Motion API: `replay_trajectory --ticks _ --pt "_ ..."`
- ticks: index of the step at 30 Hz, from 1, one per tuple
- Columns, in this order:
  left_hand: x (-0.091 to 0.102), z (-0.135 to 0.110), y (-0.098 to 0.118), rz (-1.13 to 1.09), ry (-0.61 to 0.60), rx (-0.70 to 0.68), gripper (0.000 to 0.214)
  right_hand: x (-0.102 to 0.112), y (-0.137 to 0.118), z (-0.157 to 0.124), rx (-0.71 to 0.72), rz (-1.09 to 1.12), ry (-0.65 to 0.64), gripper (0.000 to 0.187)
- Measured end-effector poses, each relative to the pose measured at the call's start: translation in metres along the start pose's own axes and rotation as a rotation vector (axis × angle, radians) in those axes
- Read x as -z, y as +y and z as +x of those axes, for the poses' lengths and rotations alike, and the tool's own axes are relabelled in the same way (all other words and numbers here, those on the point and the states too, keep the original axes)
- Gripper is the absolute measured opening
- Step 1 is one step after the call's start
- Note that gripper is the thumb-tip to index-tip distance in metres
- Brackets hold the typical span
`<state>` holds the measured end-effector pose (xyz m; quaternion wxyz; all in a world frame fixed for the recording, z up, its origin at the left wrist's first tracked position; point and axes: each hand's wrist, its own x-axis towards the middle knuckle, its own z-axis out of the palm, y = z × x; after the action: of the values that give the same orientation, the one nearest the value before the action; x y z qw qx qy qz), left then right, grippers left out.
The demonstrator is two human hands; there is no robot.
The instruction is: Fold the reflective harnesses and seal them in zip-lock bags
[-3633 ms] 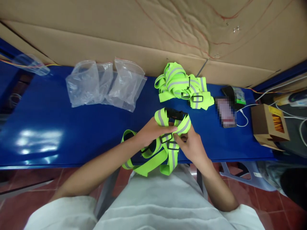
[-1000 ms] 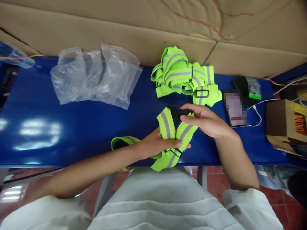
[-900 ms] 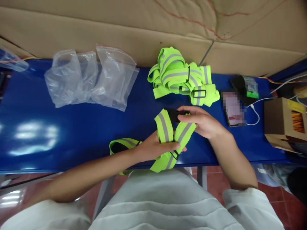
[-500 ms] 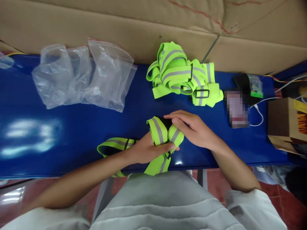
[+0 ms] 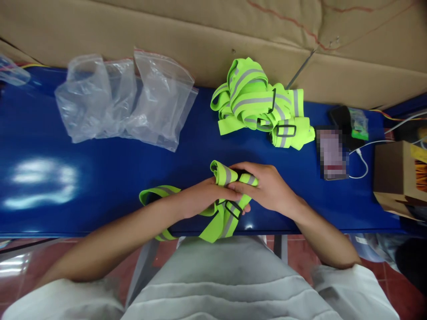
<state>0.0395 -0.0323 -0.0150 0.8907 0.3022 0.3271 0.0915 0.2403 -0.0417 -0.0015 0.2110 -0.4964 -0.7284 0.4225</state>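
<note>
Near the table's front edge, both hands grip a neon-yellow reflective strap [image 5: 229, 222] with a grey stripe and black buckles. My left hand [image 5: 203, 195] is closed round the folded part, its thumb across the front. My right hand [image 5: 268, 184] wraps the folded part from the right, with its thumb pressed on the band; some fingertips are hidden behind it. One end of the strap hangs toward the table edge, and a loop of it lies left, partly under my left forearm. Beyond my hands sits a heap of similar reflective straps [image 5: 250, 102].
Clear zip bags [image 5: 156, 102] lie at the back left of the blue table [image 5: 110, 178]. To the right are a phone [image 5: 332, 153] with a white cable, a dark object with a small packet, and an open cardboard box [image 5: 388, 171]. A cardboard-like wall [image 5: 187, 35] borders the back.
My right hand has closed round the folded strap, which is now flatter and pressed together. A black buckle shows more fully below the hands. The view has shifted slightly.
</note>
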Motion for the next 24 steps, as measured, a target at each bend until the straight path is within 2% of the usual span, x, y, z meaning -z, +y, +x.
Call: replay_trajectory --ticks 3,6,8,11,15,18,20,22,24 --pt "0.0 -0.001 0.0 -0.019 -0.082 0.006 0.021 0.0 -0.003 -0.002 0.002 0.064 0.024 0.028" --pt "-0.002 0.0 -0.004 0.013 -0.087 -0.032 0.031 0.004 -0.007 -0.003 -0.098 0.235 0.054 0.018" --pt "-0.004 0.001 -0.009 0.038 -0.06 -0.053 0.038 0.008 -0.008 -0.002 -0.162 0.348 0.113 0.024" --pt "-0.006 0.001 -0.013 0.065 -0.043 -0.106 0.034 0.014 -0.007 0.002 -0.237 0.498 0.156 0.041" --pt "-0.005 -0.003 -0.011 0.153 -0.197 -0.17 0.028 0.018 -0.004 0.006 -0.442 0.815 0.037 0.04" --pt "-0.001 -0.004 -0.009 0.269 -0.25 -0.24 0.031 0.015 0.001 0.009 -0.521 0.884 -0.031 0.044" --pt "0.002 -0.002 -0.01 0.339 -0.243 -0.288 0.034 0.012 0.006 0.011 -0.445 0.751 0.02 0.048" --pt "0.003 -0.001 -0.01 0.383 -0.236 -0.316 0.036 0.012 0.01 0.01 -0.253 0.498 0.13 0.047" --pt "0.004 0.0 -0.009 0.424 -0.232 -0.326 0.036 0.015 0.011 0.007 -0.036 0.267 0.149 0.035"
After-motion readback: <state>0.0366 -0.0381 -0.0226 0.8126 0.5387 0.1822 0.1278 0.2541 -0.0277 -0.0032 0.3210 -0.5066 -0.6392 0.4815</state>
